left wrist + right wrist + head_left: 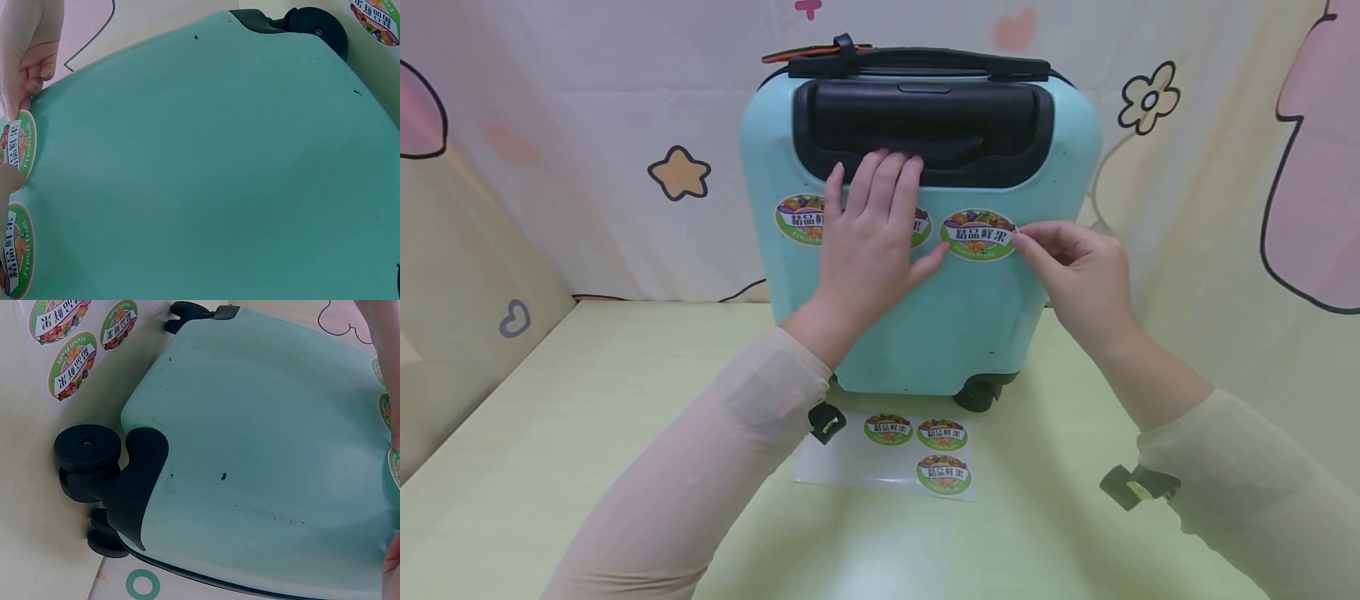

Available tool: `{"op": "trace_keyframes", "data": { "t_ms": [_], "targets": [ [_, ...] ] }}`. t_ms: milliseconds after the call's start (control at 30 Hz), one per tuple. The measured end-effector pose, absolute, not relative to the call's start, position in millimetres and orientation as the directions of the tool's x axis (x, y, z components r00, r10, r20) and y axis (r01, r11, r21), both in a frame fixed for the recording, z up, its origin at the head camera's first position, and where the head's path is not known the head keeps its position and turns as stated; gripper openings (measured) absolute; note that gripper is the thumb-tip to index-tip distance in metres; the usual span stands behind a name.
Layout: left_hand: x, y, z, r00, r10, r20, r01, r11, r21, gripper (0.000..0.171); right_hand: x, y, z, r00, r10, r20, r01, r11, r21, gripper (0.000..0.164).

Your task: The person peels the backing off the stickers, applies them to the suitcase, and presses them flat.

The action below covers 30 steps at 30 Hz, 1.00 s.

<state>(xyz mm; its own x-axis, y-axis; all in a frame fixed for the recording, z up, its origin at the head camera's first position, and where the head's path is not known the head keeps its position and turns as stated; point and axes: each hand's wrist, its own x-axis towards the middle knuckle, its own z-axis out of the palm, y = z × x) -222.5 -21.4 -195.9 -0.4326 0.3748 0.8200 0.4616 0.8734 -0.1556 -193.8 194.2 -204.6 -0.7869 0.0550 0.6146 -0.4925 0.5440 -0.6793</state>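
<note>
— While the right hand (1078, 267) pinches the right edge of the round fruit sticker (977, 234), where does that sticker sit?

— On the upper face of the mint suitcase (940, 317), just below the black handle recess (922, 125), at about two o'clock from the left hand (868, 242). Thumb and forefinger are curled on its rim; the other fingers are loosely bent.

— And the left hand?

— Flat and spread on the shell, fingertips at the edge of the recess, thumb pointing toward the sticker. It covers most of a middle sticker (921, 227); another sticker (800, 219) lies at its nine o'clock. It grips nothing, only presses.

— How would you do this step well?

— I'd judge: level it with the two others, lay it down from one side, and smooth outward so no air is trapped, with the left hand steadying the case.

— What lies nearer?

— At six o'clock from the suitcase, a backing sheet (835, 467) with three stickers lies on the pale green surface (587, 400).
</note>
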Motion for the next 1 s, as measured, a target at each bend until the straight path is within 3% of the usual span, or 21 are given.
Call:
{"op": "trace_keyframes", "data": {
  "t_ms": [700,1000],
  "targets": [
    [-223.6,-17.6,-197.4,-0.419,0.351,0.837,0.449,0.882,-0.145,0.076,-191.4,189.3,-203.4,-0.796,0.094,0.598,-0.45,0.569,-0.689,0.032],
    [-224.2,-14.0,-198.1,-0.408,0.34,0.848,0.411,0.897,-0.162,0.08,-193.2,187.2,-206.8,-0.74,0.094,0.666,-0.485,0.612,-0.625,0.028]
  ]
}}
